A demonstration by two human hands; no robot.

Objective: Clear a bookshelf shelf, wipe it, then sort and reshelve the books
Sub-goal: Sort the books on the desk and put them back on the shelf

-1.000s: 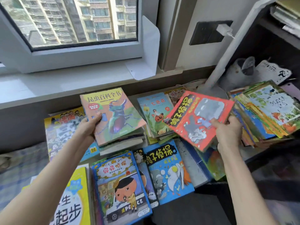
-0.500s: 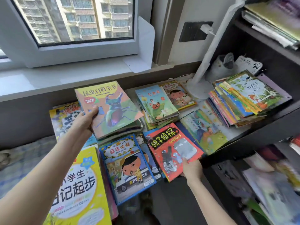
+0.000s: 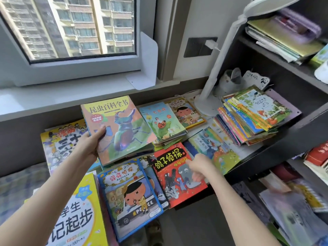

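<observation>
Landmark: white lamp (image 3: 205,105), its base on the board below the window sill.

Far left of the lamp, nearest me: yellow workbook (image 3: 76,215), white oval with big black characters, lying flat. Behind it, also far left of the lamp: comic book (image 3: 60,144), yellow-and-white cover crowded with cartoon figures, partly covered by my arm.

Left hand (image 3: 90,142): left of the lamp, raised above the pile. Thumb was on the cover, the other fingers underneath and hidden, clamped on the beetle book (image 3: 120,128). That one had an orange-and-green cover, a yellow title band and a large glossy stag beetle. It was tilted, and more book edges showed beneath it in the same grip.

Left of the lamp on my side: blue police-car book (image 3: 131,197), a round-headed cartoon figure on a patrol car, lying flat and overlapping another blue cover to its right.

Just left of the lamp base: flower book (image 3: 162,121), pale blue-green, topping a small stack. Beside it, nearly at the base: orange-framed book (image 3: 184,110) with a round-headed figure.

Left of the lamp, nearer me: red book (image 3: 175,176), black title block with yellow characters, a grey animal and black-and-white birds, lying flat. Right hand (image 3: 198,167) lay on its right edge with the fingers bent. It was blurred, so I couldn't tell a pinch from a plain press.

In front of the lamp base: green picture book (image 3: 214,146), flat.

Right of the lamp: stack of thin books (image 3: 252,118), fanned out, inside the dark bookshelf (image 3: 284,137).
</observation>
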